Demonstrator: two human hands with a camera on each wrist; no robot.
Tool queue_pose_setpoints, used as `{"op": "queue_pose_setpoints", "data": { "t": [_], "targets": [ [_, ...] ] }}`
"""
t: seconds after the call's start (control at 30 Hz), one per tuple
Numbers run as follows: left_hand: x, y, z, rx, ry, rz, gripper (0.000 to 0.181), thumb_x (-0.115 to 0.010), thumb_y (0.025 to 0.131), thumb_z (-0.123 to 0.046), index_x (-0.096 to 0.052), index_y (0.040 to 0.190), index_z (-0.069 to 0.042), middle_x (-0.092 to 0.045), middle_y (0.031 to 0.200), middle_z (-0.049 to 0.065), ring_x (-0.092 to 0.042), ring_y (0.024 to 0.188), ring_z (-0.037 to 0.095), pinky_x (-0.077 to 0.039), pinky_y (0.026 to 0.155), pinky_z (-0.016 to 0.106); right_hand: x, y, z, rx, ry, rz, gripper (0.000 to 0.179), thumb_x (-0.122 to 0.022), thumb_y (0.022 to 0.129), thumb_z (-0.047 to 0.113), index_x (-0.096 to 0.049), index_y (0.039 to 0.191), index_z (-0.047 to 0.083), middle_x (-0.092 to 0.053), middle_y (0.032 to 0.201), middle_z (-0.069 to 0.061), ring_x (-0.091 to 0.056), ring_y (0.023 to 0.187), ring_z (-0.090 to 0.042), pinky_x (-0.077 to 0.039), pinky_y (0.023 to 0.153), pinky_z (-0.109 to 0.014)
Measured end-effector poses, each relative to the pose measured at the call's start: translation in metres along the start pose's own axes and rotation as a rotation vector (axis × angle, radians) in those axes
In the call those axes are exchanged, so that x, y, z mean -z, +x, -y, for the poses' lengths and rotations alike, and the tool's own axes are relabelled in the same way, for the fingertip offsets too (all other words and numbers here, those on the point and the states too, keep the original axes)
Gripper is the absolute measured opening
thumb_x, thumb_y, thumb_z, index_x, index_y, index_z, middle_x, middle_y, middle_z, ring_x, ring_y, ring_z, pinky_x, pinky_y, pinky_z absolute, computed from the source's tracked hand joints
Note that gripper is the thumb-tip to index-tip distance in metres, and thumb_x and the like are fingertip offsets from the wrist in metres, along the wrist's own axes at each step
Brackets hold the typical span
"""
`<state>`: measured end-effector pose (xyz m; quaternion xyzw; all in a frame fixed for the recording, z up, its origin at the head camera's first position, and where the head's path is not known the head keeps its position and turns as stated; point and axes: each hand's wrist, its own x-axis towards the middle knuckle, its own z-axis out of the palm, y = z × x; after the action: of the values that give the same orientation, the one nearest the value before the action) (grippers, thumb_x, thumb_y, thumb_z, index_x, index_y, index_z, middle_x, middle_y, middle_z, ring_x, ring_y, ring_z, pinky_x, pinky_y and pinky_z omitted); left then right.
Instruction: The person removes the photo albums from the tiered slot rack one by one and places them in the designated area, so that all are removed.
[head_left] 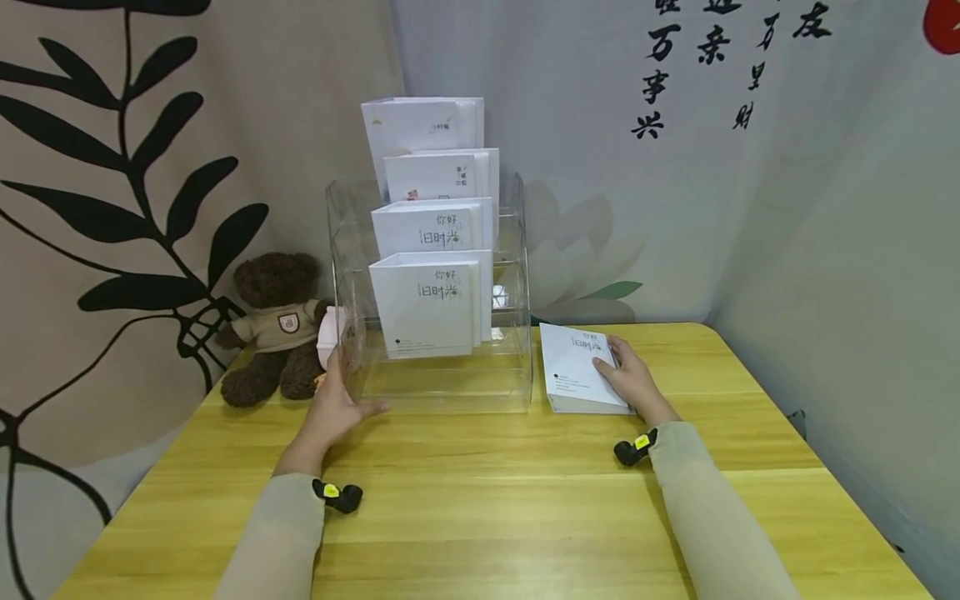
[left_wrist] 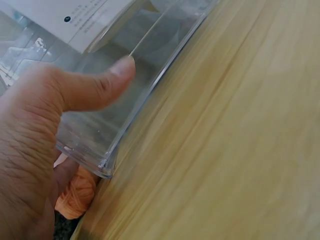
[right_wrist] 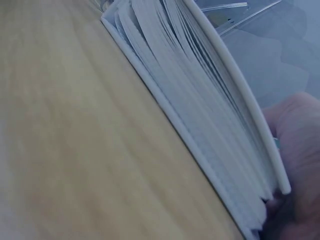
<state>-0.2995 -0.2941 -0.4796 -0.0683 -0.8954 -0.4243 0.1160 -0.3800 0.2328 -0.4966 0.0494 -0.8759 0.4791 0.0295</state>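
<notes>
A clear plastic rack (head_left: 442,393) stands on the table, holding several white books (head_left: 420,321) in rising tiers. At its lower left front corner my left hand (head_left: 333,412) grips the side, the thumb reaching over the front and the other fingers along the outer wall. To the right of the rack is another white book (head_left: 573,367), its cover facing up. My right hand (head_left: 636,383) holds this book by its right edge, thumb on the cover. In the right wrist view, the book's thick pages (right_wrist: 185,100) show between its covers, with the lower cover close along the tabletop.
A brown teddy bear (head_left: 281,329) in a beige shirt sits left of the rack. Beside the rack's left corner lies an orange yarn ball (left_wrist: 77,195). Behind the wooden table (head_left: 480,517) hangs a cloth (head_left: 570,75) with black writing.
</notes>
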Motion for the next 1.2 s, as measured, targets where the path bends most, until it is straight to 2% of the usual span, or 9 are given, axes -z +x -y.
{"op": "queue_pose_setpoints", "data": {
  "t": [0.3,0.5,0.57,0.67,0.8,0.93,1.07,1.2],
  "targets": [
    [0.004,0.004,0.007,-0.002,0.031,0.009,0.136,-0.089,0.079,-0.035,0.022,0.158,-0.031,-0.003,0.167,0.018,-0.018,0.147,0.049,-0.024,0.111,0.069,-0.001,0.004,0.006,0.02,-0.009,0.004,0.073,-0.057,0.103,0.035,-0.022,0.16,0.005,-0.024,0.163,-0.02,-0.02,0.15,-0.036,-0.018,0.12,-0.052],
    [0.005,0.006,0.007,-0.043,-0.005,-0.03,0.129,-0.086,0.082,-0.032,0.016,0.159,-0.034,-0.007,0.167,0.017,-0.019,0.148,0.045,-0.024,0.113,0.066,0.002,0.006,0.014,0.01,0.0,0.009,0.073,-0.057,0.103,0.036,-0.024,0.159,0.004,-0.024,0.163,-0.021,-0.02,0.15,-0.038,-0.018,0.12,-0.052],
    [0.005,0.004,0.007,-0.033,0.011,-0.042,0.12,-0.081,0.086,-0.038,0.011,0.161,-0.029,-0.011,0.166,0.019,-0.021,0.147,0.046,-0.025,0.112,0.066,0.003,0.005,0.018,0.017,0.002,0.0,0.071,-0.056,0.104,0.035,-0.025,0.159,0.003,-0.025,0.163,-0.02,-0.021,0.15,-0.038,-0.018,0.12,-0.053],
    [0.005,0.0,0.009,0.0,0.033,-0.056,0.099,-0.065,0.096,-0.051,0.0,0.164,-0.021,-0.022,0.163,0.021,-0.028,0.145,0.046,-0.027,0.112,0.065,0.006,0.004,0.026,0.046,0.043,-0.025,0.066,-0.055,0.104,0.032,-0.029,0.158,0.003,-0.029,0.162,-0.018,-0.024,0.149,-0.037,-0.02,0.12,-0.052],
    [0.004,-0.004,0.01,0.016,0.023,-0.076,0.075,-0.042,0.105,-0.054,-0.016,0.163,-0.016,-0.033,0.159,0.022,-0.034,0.142,0.045,-0.028,0.113,0.062,0.009,0.001,0.047,0.157,0.14,-0.061,0.06,-0.055,0.105,0.031,-0.035,0.156,0.004,-0.037,0.158,-0.015,-0.034,0.146,-0.034,-0.029,0.118,-0.046],
    [0.002,-0.004,0.012,0.014,0.014,-0.099,0.068,-0.034,0.107,-0.053,-0.025,0.161,-0.013,-0.037,0.157,0.021,-0.037,0.14,0.044,-0.029,0.113,0.061,0.009,-0.006,0.088,0.297,0.303,-0.059,0.053,-0.056,0.106,0.023,-0.042,0.152,0.002,-0.045,0.153,-0.017,-0.041,0.141,-0.032,-0.038,0.112,-0.031],
    [0.002,-0.005,0.012,0.031,-0.025,-0.194,0.06,-0.04,0.107,-0.051,-0.041,0.156,-0.016,-0.05,0.148,0.019,-0.047,0.134,0.042,-0.035,0.11,0.059,-0.003,-0.001,0.128,0.444,0.432,-0.034,0.046,-0.058,0.104,0.016,-0.049,0.147,0.002,-0.051,0.147,-0.02,-0.048,0.136,-0.029,-0.043,0.105,-0.02],
    [0.001,-0.005,0.011,0.039,-0.045,-0.321,0.049,-0.053,0.104,-0.045,-0.057,0.145,-0.018,-0.063,0.134,0.017,-0.057,0.125,0.039,-0.042,0.105,0.056,-0.02,0.006,0.169,0.576,0.479,0.041,0.044,-0.062,0.102,0.012,-0.052,0.144,0.002,-0.052,0.145,-0.023,-0.05,0.134,-0.032,-0.042,0.108,-0.031]
  ]
}}
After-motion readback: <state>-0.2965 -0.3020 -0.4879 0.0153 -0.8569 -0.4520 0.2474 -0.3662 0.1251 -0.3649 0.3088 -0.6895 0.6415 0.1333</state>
